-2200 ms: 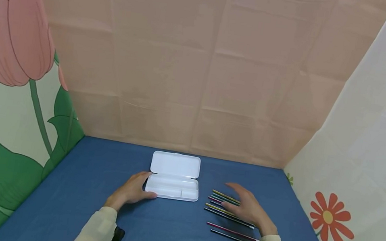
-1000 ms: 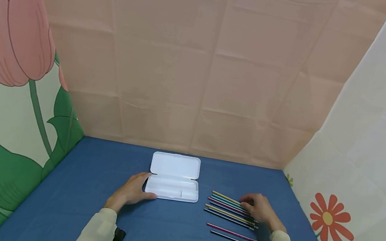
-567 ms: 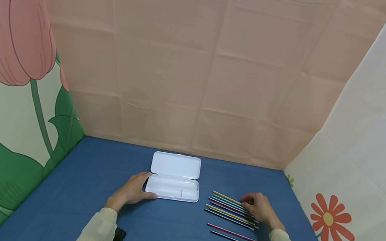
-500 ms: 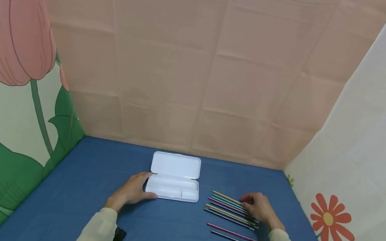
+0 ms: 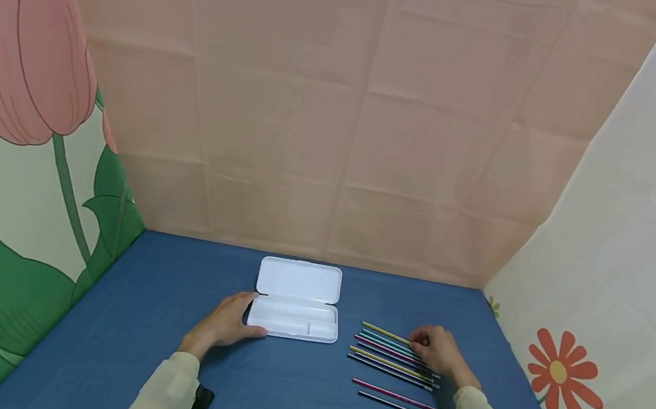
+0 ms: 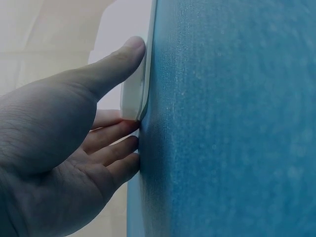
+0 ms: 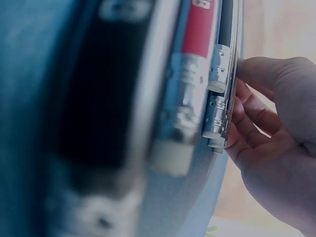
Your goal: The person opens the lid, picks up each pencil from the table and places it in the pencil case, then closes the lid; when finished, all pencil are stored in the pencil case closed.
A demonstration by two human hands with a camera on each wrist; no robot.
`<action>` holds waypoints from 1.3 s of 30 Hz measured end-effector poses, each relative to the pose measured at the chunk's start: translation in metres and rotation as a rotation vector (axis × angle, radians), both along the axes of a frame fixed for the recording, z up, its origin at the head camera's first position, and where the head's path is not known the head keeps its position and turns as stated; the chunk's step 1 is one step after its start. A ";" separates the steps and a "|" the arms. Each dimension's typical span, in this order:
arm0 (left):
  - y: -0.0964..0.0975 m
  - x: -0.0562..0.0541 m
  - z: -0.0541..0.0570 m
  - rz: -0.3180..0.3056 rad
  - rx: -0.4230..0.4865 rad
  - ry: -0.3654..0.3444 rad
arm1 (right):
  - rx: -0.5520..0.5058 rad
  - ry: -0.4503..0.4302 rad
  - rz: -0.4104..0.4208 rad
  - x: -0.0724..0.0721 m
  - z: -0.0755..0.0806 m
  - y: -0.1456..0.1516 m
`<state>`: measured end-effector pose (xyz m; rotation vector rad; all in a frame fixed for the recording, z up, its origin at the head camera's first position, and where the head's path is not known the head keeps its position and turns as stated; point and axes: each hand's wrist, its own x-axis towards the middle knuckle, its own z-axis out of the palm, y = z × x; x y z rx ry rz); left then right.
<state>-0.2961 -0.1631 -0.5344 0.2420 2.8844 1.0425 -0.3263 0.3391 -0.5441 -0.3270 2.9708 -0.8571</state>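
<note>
On the blue cloth lies a white pencil case (image 5: 281, 323), its lid (image 5: 299, 279) folded back and nothing in its tray. My left hand (image 5: 226, 319) holds the case's left end, thumb at the near corner; the left wrist view shows the fingers on the case's side (image 6: 133, 94). To the right, my right hand (image 5: 440, 355) pinches the rear yellow pencil (image 5: 381, 330) near its right end. Several other pencils, teal, dark red, yellow (image 5: 373, 355) and dark, lie close in front of it. The right fingertips are partly hidden behind pencil ends in the right wrist view.
Nearer the front lie a dark red pencil (image 5: 393, 395) and a black pencil (image 5: 395, 406), apart from the group. Eraser ends (image 7: 172, 157) face the right wrist camera. A beige cloth (image 5: 340, 109) hangs behind, with flower-printed cloths at both sides.
My right hand has moved right from above the pencils to the rear yellow pencil's right end and pinches it; that pencil has just shifted slightly away from the teal one. The left hand stays put.
</note>
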 end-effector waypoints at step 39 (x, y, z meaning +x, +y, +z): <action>-0.004 0.000 0.002 -0.018 0.009 -0.005 | -0.008 0.164 0.152 -0.007 0.030 -0.091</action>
